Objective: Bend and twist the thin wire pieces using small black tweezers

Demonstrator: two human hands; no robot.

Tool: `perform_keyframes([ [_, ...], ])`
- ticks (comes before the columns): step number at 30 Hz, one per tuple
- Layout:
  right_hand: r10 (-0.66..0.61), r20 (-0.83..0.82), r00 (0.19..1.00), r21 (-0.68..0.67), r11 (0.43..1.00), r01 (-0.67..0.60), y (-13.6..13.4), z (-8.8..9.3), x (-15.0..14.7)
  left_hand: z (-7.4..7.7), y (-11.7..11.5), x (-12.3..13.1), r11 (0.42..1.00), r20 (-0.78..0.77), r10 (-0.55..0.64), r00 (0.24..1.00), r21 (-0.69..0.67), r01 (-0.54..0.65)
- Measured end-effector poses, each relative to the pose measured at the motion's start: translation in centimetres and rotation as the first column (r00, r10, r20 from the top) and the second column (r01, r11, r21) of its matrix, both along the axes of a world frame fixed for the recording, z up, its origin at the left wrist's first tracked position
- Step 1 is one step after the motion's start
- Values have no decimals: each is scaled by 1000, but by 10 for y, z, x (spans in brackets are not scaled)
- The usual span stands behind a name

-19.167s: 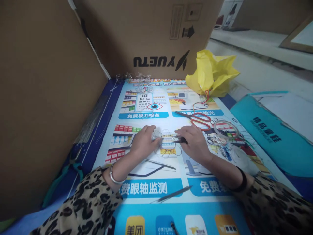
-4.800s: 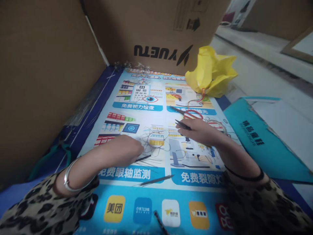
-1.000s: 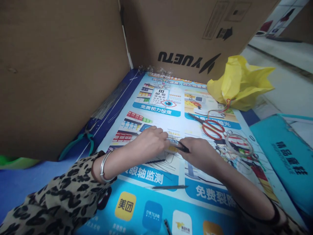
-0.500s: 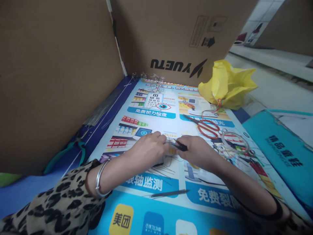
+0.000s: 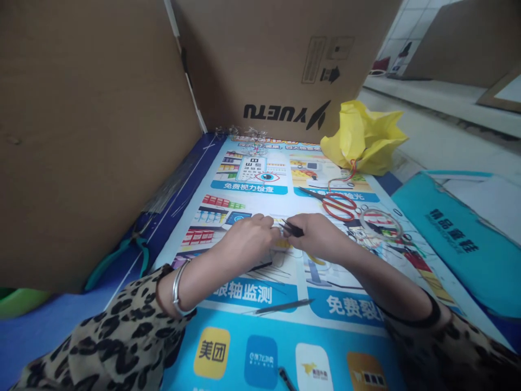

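Over the middle of the printed sheet, my left hand (image 5: 254,239) is closed in a pinch. What its fingertips hold is too small and hidden to make out. My right hand (image 5: 319,236) is closed around black tweezers (image 5: 293,229), whose thin tips point left at my left fingertips. The two hands nearly touch. Beneath my left hand lie several thin dark wire-like strands (image 5: 279,271). Closer to me, a slim dark pointed tool (image 5: 284,307) rests flat on the sheet. Red-handled scissors (image 5: 340,206) lie just beyond my right hand.
Cardboard walls (image 5: 277,65) rise at the left and back. Teal-handled pliers (image 5: 122,258) lie at left. To the right are a clear ring-shaped coil (image 5: 382,224), a crumpled yellow bag (image 5: 362,136) and a teal packet (image 5: 451,239). Small clear pieces (image 5: 256,141) sit at the back.
The camera view has shifted slightly, showing more of the sheet's near edge. My hands stay close together, with the tweezers still in my right hand.
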State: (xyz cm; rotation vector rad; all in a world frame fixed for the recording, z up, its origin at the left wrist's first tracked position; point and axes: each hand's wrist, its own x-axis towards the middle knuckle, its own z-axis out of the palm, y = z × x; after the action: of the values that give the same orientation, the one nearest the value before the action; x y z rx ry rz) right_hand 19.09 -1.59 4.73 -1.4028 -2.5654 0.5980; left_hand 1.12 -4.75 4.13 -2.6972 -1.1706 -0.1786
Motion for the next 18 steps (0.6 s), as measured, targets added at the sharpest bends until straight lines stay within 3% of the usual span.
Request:
perform_keyframes([
  [5,-31,-47,998,3,1000,31,-1,3,-2,-2,4,-4,996,76,77,994,-44,-74],
  [10,-85,-151,985,-92,993,71,0,0,-2,1,8,-8,972,219,171,961,-196,-128],
  [15,-190,-317,929,-253,961,110,3,-4,0,0,16,-13,923,470,240,850,-382,-49],
  [18,-246,-403,881,-325,939,113,4,-4,1,-2,18,-13,855,570,354,741,-519,-9],
])
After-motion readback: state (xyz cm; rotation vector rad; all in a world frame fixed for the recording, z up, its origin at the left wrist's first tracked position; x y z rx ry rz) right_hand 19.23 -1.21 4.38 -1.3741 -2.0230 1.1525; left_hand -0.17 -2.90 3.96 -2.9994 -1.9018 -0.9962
